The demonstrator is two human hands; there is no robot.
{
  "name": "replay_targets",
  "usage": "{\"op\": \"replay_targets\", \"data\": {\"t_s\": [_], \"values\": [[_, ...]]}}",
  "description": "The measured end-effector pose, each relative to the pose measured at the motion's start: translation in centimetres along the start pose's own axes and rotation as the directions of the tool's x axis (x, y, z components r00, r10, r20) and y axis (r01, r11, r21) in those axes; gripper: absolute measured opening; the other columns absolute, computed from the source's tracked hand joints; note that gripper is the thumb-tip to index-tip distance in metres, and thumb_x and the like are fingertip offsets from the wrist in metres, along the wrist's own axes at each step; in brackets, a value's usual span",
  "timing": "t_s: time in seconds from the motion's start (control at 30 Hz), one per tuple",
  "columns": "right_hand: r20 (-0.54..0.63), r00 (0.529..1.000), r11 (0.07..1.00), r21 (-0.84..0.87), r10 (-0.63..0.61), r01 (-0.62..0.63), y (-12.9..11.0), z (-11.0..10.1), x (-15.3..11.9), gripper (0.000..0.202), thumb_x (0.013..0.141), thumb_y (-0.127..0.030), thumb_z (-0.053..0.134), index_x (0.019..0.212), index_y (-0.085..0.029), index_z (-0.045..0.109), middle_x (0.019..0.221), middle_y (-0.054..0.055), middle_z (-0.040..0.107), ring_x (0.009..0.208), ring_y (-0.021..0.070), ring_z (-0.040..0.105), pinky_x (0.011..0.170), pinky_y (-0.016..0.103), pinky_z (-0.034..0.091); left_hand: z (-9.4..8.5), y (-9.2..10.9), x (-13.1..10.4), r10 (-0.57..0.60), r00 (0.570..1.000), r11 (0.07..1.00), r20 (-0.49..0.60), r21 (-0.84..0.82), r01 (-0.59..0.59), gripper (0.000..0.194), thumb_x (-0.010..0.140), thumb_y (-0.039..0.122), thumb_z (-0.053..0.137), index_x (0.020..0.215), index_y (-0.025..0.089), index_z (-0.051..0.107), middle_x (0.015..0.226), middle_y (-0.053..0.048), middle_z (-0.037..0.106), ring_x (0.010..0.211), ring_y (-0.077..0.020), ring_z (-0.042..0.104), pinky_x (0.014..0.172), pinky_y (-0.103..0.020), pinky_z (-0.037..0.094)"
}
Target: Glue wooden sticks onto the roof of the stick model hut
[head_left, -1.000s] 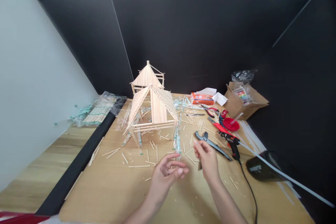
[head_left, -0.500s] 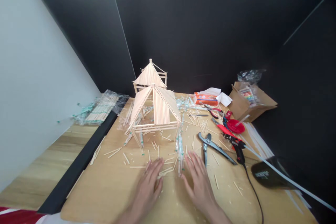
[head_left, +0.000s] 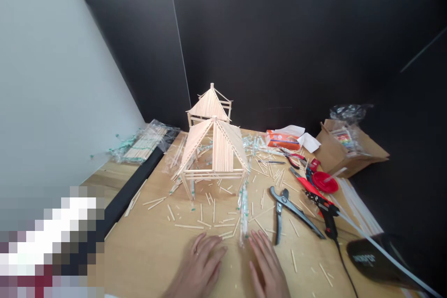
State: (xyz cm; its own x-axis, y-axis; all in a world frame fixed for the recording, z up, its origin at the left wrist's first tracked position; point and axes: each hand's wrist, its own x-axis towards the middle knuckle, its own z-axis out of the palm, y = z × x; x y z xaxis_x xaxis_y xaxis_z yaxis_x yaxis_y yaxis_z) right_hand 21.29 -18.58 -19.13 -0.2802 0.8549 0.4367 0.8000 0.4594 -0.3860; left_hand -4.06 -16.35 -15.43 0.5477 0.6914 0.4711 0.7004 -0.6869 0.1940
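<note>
My left hand rests low over the table's front part, fingers stretched out, holding nothing; short wooden sticks lie just beyond its fingertips. Beside it, my right hand is likewise empty with its fingers apart, near a clear plastic wrapper strip. Past both hands stands a small house model of thin wooden sticks, its roof partly covered and its front left part an open triangle. Behind it is a second stick model with a pointed roof. Cutting pliers lie right of my right hand.
At the right lie a glue gun with its cord, a red dish and a black case. An orange tissue pack and a cardboard box stand at the back. Bagged sticks lie at left.
Both hands have drawn back a little toward the table's front edge, away from the model. The view has shifted slightly, so the models appear farther right and lower.
</note>
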Motion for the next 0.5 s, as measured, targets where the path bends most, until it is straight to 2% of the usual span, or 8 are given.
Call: {"op": "replay_targets", "data": {"t_s": [0.17, 0.23, 0.3, 0.37, 0.43, 0.47, 0.5], "values": [[-0.022, 0.999, 0.998, 0.031, -0.048, 0.048, 0.2, -0.6, 0.2, 0.063, 0.092, -0.015, 0.044, 0.151, -0.028, 0.028, 0.14, 0.005, 0.054, 0.13, 0.0326, 0.048, 0.095, 0.051, 0.053, -0.5, 0.1, -0.7, -0.043, 0.999, 0.999, 0.015, -0.018, 0.043, 0.015, 0.086, 0.018, 0.057, 0.094, 0.027, 0.065, 0.108, -0.003, 0.072, 0.103, -0.0175, 0.065, 0.102, -0.041, 0.044], [-0.043, 0.998, 0.997, 0.052, -0.05, 0.053, 0.1, -1.9, 1.2, 0.062, 0.092, -0.014, 0.044, 0.15, -0.03, 0.031, 0.138, 0.005, 0.056, 0.13, 0.0335, 0.047, 0.097, 0.054, 0.051, -1.3, 0.1, -0.6, -0.056, 0.998, 0.998, 0.008, 0.004, 0.056, 0.024, 0.087, 0.014, 0.053, 0.099, 0.032, 0.066, 0.109, -0.001, 0.073, 0.104, -0.0171, 0.066, 0.103, -0.041, 0.042], [-0.088, 0.996, 0.997, 0.065, -0.025, 0.031, -0.1, -4.0, 2.9, 0.059, 0.092, -0.015, 0.044, 0.148, -0.031, 0.035, 0.138, 0.006, 0.055, 0.131, 0.0352, 0.045, 0.098, 0.06, 0.047, -2.8, -0.1, 0.0, -0.119, 0.989, 0.992, -0.084, 0.04, 0.123, 0.041, 0.086, 0.008, 0.049, 0.109, 0.038, 0.064, 0.111, -0.001, 0.072, 0.104, -0.0173, 0.065, 0.106, -0.043, 0.037], [-0.171, 0.985, 0.996, 0.085, 0.018, -0.003, -0.4, -6.4, 5.0, 0.057, 0.093, -0.017, 0.046, 0.146, -0.032, 0.038, 0.139, 0.007, 0.053, 0.133, 0.0368, 0.042, 0.101, 0.064, 0.042, -5.1, -0.3, 0.9, -0.189, 0.945, 0.972, -0.267, 0.089, 0.219, 0.054, 0.082, 0.002, 0.047, 0.116, 0.042, 0.061, 0.109, -0.001, 0.072, 0.103, -0.0175, 0.065, 0.108, -0.045, 0.033], [-0.278, 0.961, 0.997, 0.082, 0.016, 0.007, -0.7, -8.8, 7.1, 0.054, 0.092, -0.019, 0.049, 0.144, -0.033, 0.043, 0.137, 0.007, 0.055, 0.131, 0.0374, 0.044, 0.103, 0.067, 0.037, -7.7, -0.8, 1.6, -0.206, 0.851, 0.948, -0.482, 0.117, 0.296, 0.053, 0.079, 0.002, 0.052, 0.114, 0.04, 0.061, 0.109, -0.002, 0.068, 0.102, -0.0185, 0.064, 0.107, -0.047, 0.033], [-0.334, 0.943, 0.998, 0.065, 0.003, 0.02, -0.9, -10.0, 8.1, 0.053, 0.091, -0.018, 0.052, 0.142, -0.032, 0.046, 0.135, 0.006, 0.057, 0.129, 0.0375, 0.046, 0.103, 0.066, 0.037, -9.1, -1.1, 1.7, -0.211, 0.787, 0.935, -0.58, 0.116, 0.336, 0.05, 0.077, 0.002, 0.055, 0.11, 0.038, 0.062, 0.108, -0.001, 0.065, 0.101, -0.0191, 0.063, 0.106, -0.048, 0.035], [-0.384, 0.923, 0.998, 0.04, -0.021, 0.039, -1.1, -11.2, 9.0, 0.053, 0.089, -0.017, 0.056, 0.14, -0.032, 0.049, 0.132, 0.005, 0.059, 0.126, 0.0374, 0.049, 0.103, 0.065, 0.038, -10.5, -1.5, 1.5, -0.206, 0.751, 0.925, -0.627, 0.127, 0.359, 0.046, 0.075, 0.004, 0.059, 0.108, 0.037, 0.062, 0.108, -0.001, 0.063, 0.099, -0.0202, 0.063, 0.104, -0.05, 0.036]]}}
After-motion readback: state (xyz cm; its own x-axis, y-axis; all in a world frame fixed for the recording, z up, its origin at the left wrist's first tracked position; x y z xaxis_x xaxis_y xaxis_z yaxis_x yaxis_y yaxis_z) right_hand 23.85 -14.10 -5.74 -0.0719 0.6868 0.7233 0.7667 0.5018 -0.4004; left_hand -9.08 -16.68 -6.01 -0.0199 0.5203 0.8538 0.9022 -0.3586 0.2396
